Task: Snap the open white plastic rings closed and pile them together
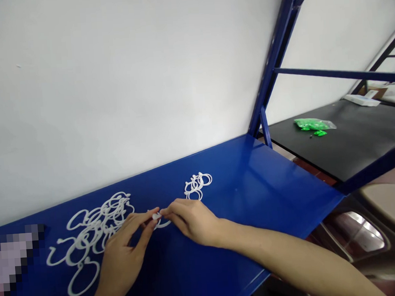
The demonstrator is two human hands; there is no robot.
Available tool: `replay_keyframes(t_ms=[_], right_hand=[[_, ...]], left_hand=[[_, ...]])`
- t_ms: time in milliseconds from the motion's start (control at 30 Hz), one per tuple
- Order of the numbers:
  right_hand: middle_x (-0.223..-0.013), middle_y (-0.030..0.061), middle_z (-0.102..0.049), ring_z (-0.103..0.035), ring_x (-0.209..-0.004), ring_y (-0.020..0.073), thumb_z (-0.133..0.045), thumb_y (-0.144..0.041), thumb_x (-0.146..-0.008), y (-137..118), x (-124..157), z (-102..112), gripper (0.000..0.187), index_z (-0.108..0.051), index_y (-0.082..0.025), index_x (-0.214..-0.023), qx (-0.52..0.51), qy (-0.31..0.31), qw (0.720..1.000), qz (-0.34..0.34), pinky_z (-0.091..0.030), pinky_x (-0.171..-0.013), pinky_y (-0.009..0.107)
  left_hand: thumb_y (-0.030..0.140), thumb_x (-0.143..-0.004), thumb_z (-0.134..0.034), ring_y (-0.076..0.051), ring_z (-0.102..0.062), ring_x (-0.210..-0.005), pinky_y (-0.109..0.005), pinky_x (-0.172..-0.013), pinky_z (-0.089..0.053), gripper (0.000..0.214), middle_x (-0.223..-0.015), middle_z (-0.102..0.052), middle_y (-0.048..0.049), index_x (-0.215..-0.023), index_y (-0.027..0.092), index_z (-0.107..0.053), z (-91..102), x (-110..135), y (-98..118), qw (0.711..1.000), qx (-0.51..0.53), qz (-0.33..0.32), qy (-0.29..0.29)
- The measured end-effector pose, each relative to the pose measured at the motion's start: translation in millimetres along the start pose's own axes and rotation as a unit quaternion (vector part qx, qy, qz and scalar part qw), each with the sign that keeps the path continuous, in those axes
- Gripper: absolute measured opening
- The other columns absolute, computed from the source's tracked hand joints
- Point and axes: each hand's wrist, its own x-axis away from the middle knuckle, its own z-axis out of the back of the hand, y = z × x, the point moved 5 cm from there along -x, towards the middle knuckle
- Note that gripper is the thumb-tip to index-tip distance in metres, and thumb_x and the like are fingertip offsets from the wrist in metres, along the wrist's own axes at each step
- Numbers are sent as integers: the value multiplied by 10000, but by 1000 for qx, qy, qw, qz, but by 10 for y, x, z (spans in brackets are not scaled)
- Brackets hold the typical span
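- One white open ring [156, 216] is pinched between thumb and fingers of the left hand [121, 245], over the middle of the blue shelf [268, 192].
- Its clasp is also gripped by the right hand's [197, 222] closed fingertips.
- Toward the back edge, about four loose rings [194, 198] are grouped.
- Leftward, over ten heaped rings [77, 261] are overlapped, not exactly countable.
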Motion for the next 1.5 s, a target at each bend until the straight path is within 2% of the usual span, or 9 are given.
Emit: replay_keyframes(t_ms=[133, 267, 567, 733, 833, 967, 1100, 1300, 1500], right_hand=[[-1147, 82, -624, -659, -913, 146, -454, -214, -1015, 46, -1, 1, 207, -622, -194, -1134, 52, -4, 998, -32, -541, -778, 264], [-1147, 69, -619, -654, -867, 150, -493, -254, -999, 16, -15, 27, 199, -621, -202, -1142, 98, -6, 994, -50, -542, -730, 274], [-1111, 57, -650, -646, -903, 165, -481, -251, -1009, -12, -43, 56, 218, -645, -205, -1144, 139, -17, 989, -47, -525, -713, 274], [-1096, 60, -657, -624, -927, 168, -464, -254, -1023, 4, -56, 58, 225, -652, -207, -1136, 157, -7, 987, -38, -507, -722, 274], [-1089, 64, -655, -609, -932, 171, -445, -275, -1037, 21, -65, 73, 244, -661, -203, -1126, 178, 5, 983, -35, -502, -733, 276], [-1079, 66, -644, -576, -913, 175, -460, -238, -1030, 92, -79, 126, 230, -664, -191, -1127, 233, 15, 972, -35, -498, -762, 291], [-1036, 79, -635, -533, -919, 216, -493, -176, -999, 183, -104, 249, 202, -655, -171, -1120, 324, 17, 944, -53, -488, -789, 331], [-1015, 114, -631, -513, -955, 259, -521, -138, -967, 299, -122, 440, 153, -662, -157, -1025, 407, -31, 899, -160, -476, -771, 359], [-1022, 133, -631, -505, -980, 269, -520, -117, -955, 343, -118, 477, 171, -672, -153, -1023, 418, -41, 888, -188, -475, -795, 374]], left_hand=[[585, -877, -561, -186, -671, -786, -311, -815, -532, 359, -910, -729, 0, -1004, 296, -733, -35, -9, 25, 998, -41, -37, -5], [564, -891, -557, -177, -662, -768, -301, -806, -522, 334, -910, -718, 5, -1009, 297, -720, -58, -12, 32, 996, -59, -61, -7], [539, -901, -556, -210, -673, -893, -331, -900, -497, 300, -955, -733, -6, -957, 285, -706, -35, -23, 41, 993, -78, -86, 0], [457, -937, -528, -216, -657, -958, -337, -936, -470, 252, -977, -737, -15, -981, 275, -697, -37, -31, 17, 986, -95, -134, -1], [442, -949, -487, -245, -640, -1002, -377, -973, -449, 286, -1005, -737, -43, -1040, 257, -684, -37, -40, -32, 978, -144, -151, 5], [562, -907, -455, -351, -568, -1142, -495, -1020, -393, 500, -1135, -707, -124, -1179, 198, -663, -49, -66, -109, 950, -289, -119, 2], [586, -884, -430, -393, -512, -1206, -544, -1006, -364, 614, -1210, -679, -163, -1261, 150, -642, -76, -71, -180, 916, -394, -66, -41], [517, -914, -391, -371, -512, -1228, -541, -1016, -330, 547, -1196, -702, -127, -1271, 191, -647, -129, -53, -219, 915, -391, -57, -81], [567, -899, -397, -372, -487, -1266, -543, -1031, -328, 621, -1264, -666, -133, -1336, 177, -603, -155, -49, -224, 925, -370, -30, -84]])
